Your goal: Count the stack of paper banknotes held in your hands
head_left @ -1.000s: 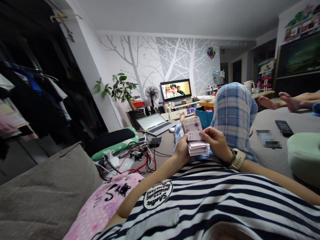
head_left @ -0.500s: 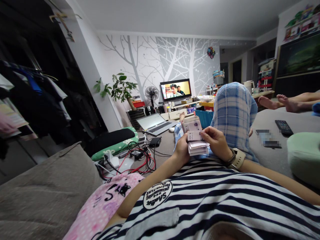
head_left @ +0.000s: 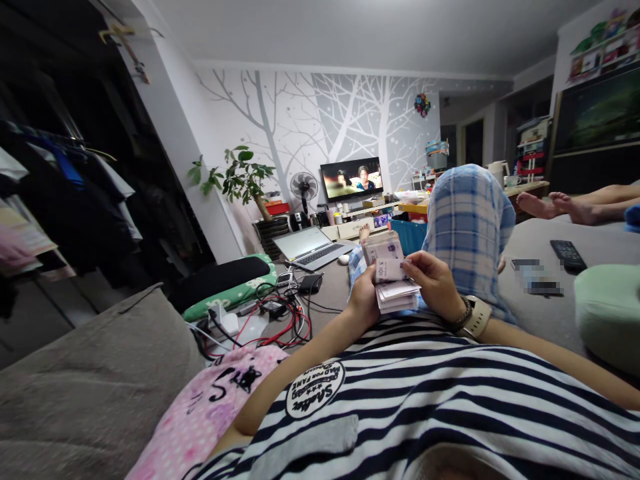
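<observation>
A thick stack of pale banknotes, printed with a figure 5 and a small portrait, is folded over above my lap. My left hand is closed around its left side and lower part. From the right, my right hand pinches the edge of the upper note between thumb and fingers. Below that note, the ends of several more notes fan out toward my striped shirt. The fingers of my left hand behind the stack are hidden.
My raised knee in blue plaid trousers rises just beyond my right hand. Left lie an open laptop and tangled cables. On the right are a remote, a blurred flat item and another person's bare feet.
The note under my right fingers has tilted and shows more of its face. My right hand has shifted very slightly; my left hand holds its place. The television picture differs.
</observation>
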`<state>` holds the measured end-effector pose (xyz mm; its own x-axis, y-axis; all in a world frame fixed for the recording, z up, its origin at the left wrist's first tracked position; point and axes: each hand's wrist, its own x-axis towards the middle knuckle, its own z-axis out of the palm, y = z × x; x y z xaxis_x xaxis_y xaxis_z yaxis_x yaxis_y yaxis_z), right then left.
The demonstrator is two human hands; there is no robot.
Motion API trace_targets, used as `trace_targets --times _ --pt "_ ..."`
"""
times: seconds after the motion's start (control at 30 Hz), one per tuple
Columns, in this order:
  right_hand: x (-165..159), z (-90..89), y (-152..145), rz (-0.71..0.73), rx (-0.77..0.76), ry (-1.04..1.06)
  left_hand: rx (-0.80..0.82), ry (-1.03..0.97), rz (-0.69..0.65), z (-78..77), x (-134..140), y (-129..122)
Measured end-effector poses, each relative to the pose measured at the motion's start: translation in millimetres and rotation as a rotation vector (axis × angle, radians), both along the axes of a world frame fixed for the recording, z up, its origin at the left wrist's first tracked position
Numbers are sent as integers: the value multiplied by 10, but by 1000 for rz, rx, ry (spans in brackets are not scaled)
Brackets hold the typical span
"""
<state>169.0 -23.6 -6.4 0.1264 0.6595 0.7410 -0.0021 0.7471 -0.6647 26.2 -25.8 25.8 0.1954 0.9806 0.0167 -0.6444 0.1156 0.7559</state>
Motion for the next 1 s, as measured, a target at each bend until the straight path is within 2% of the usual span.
trace_targets --times 0.57,0.7,1.0 --pt "14 -25 21 -45 21 -12 38 28 -27 -36 -20 21" --pt "9 -29 28 -38 29 -1 41 39 -8 -41 -25 23" --pt "2 -24 16 -8 36 0 63 0 -54 -81 -40 72"
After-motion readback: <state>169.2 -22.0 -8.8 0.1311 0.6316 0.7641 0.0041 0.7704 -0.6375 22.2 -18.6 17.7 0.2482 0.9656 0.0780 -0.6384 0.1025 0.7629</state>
